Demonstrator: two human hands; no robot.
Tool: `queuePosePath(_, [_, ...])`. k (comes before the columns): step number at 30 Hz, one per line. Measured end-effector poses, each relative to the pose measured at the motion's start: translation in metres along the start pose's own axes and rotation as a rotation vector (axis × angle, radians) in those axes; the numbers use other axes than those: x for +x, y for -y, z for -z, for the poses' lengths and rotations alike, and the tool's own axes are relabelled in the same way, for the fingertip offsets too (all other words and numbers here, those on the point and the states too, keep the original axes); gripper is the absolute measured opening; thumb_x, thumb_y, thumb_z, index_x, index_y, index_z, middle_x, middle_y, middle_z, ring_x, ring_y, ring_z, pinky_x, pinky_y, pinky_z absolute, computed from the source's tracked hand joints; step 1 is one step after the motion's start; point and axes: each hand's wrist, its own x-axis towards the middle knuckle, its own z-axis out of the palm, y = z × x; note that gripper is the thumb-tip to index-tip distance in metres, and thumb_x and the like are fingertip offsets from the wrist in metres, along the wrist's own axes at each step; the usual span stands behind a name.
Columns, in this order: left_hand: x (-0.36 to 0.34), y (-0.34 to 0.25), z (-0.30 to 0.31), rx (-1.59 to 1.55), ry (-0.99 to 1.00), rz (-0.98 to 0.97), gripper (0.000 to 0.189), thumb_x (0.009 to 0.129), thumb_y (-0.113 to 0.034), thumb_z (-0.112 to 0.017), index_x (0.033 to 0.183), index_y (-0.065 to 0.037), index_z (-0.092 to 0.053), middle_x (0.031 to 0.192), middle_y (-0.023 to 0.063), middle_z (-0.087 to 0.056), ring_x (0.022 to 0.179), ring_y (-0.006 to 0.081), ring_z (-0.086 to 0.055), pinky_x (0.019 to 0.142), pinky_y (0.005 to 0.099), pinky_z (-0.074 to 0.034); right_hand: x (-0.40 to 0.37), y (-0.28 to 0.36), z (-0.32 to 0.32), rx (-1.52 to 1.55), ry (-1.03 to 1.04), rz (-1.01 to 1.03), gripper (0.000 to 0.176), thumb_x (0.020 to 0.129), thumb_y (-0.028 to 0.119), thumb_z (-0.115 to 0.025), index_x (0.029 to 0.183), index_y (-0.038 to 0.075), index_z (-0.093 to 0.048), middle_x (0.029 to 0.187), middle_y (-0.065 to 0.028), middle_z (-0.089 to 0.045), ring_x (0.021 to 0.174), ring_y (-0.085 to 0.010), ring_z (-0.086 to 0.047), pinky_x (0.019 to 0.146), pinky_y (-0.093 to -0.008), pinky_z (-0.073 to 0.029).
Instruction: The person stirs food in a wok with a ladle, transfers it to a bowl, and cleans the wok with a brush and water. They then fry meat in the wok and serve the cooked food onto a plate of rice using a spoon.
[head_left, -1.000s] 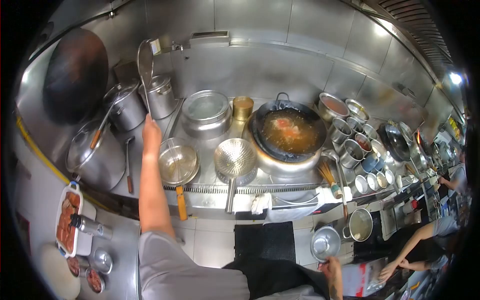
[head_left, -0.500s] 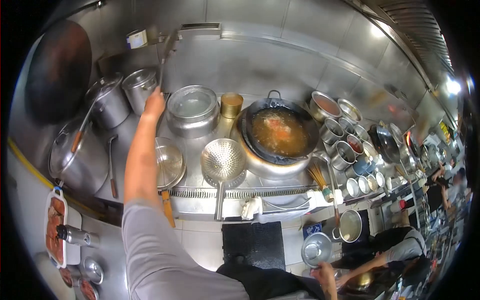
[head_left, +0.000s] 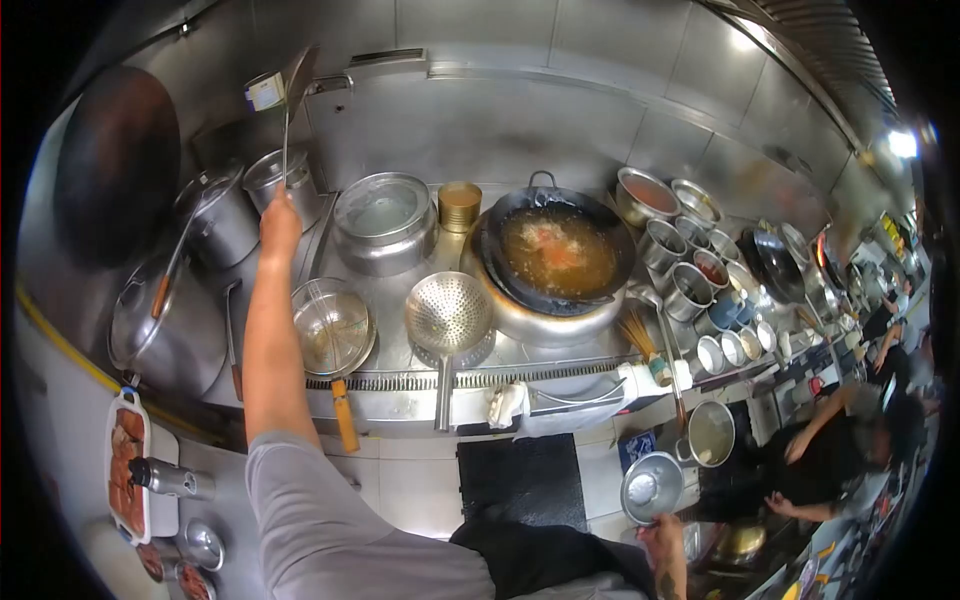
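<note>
My left hand (head_left: 281,228), arm stretched far forward, is closed around a long-handled metal utensil (head_left: 300,85) held up, its broad dark head seen nearly edge-on in front of the back wall. Lidded steel pots (head_left: 222,222) stand behind and left of that hand. At lower right, my right hand (head_left: 662,540) grips the rim of a metal bowl (head_left: 650,470) with a whitish patch inside. Above the bowl is a pot with a handle (head_left: 711,434). On the burner, a black wok (head_left: 505,268) holds bubbling brown liquid with a pale orange mass of food.
A perforated strainer (head_left: 450,312) and a wire skimmer (head_left: 335,328) rest along the stove front. Beside the wok lie a bamboo brush (head_left: 640,340) and a ladle (head_left: 665,345), near several steel containers (head_left: 690,290). Co-workers (head_left: 830,440) stand at right. A white tub (head_left: 160,450) sits lower left.
My left hand and the utensil have moved left and toward the back pots. My right hand and the bowl have shifted slightly right and up in view. A co-worker's grey-sleeved arm has withdrawn.
</note>
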Motion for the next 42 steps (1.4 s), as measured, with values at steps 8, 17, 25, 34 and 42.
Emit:
queuePosePath(8, [0.032, -0.033, -0.018, 0.036, 0.064, 0.013, 0.034, 0.094, -0.017, -0.042, 0.123, -0.001, -0.050, 0.101, 0.0285, -0.062, 0.096, 0.0451, -0.058, 0.084, 0.0514, -0.045, -0.006, -0.013, 0.021, 0.077, -0.015, -0.012, 0.026, 0.084, 0.009, -0.046, 0.103, -0.007, -0.044, 0.074, -0.0209, -0.056, 0.048, -0.0316, -0.056, 0.045, -0.0434, -0.050])
queuePosePath(17, [0.009, -0.078, -0.016, -0.093, 0.078, -0.252, 0.036, 0.096, -0.022, -0.043, 0.121, 0.003, -0.053, 0.101, 0.0284, -0.062, 0.096, 0.0425, -0.059, 0.082, 0.0456, -0.047, -0.010, -0.023, 0.040, 0.116, -0.198, -0.052, 0.024, 0.087, 0.011, -0.046, 0.105, -0.005, -0.041, 0.076, -0.0187, -0.054, 0.051, -0.0282, -0.056, 0.045, -0.0400, -0.050])
queuePosePath(25, [-0.210, -0.156, -0.054, -0.014, 0.389, -0.387, 0.033, 0.096, -0.019, -0.042, 0.122, -0.005, -0.055, 0.083, 0.0206, -0.063, 0.072, 0.0364, -0.063, 0.066, 0.0444, -0.051, -0.010, -0.034, 0.047, 0.181, -0.086, 0.041, 0.025, 0.083, 0.008, -0.047, 0.105, -0.004, -0.041, 0.075, -0.0169, -0.054, 0.050, -0.0263, -0.054, 0.045, -0.0384, -0.047])
queuePosePath(34, [-0.289, -0.194, -0.136, 0.102, 0.575, -0.528, 0.037, 0.089, -0.010, -0.045, 0.125, -0.007, -0.052, 0.076, 0.0188, -0.061, 0.067, 0.0334, -0.064, 0.060, 0.0430, -0.053, -0.040, -0.021, 0.040, 0.150, -0.145, 0.045, 0.022, 0.085, 0.012, -0.042, 0.098, -0.005, -0.045, 0.069, -0.0144, -0.055, 0.053, -0.0247, -0.054, 0.050, -0.0367, -0.047])
queuePosePath(42, [-0.316, -0.218, -0.096, -0.064, 0.694, -0.393, 0.054, 0.088, -0.023, -0.055, 0.136, -0.005, -0.038, 0.110, 0.0346, -0.050, 0.092, 0.0449, -0.059, 0.079, 0.0496, -0.048, -0.035, -0.026, 0.056, 0.130, -0.147, 0.005, 0.022, 0.086, 0.015, -0.045, 0.097, -0.004, -0.046, 0.066, -0.0147, -0.055, 0.053, -0.0260, -0.055, 0.050, -0.0371, -0.048])
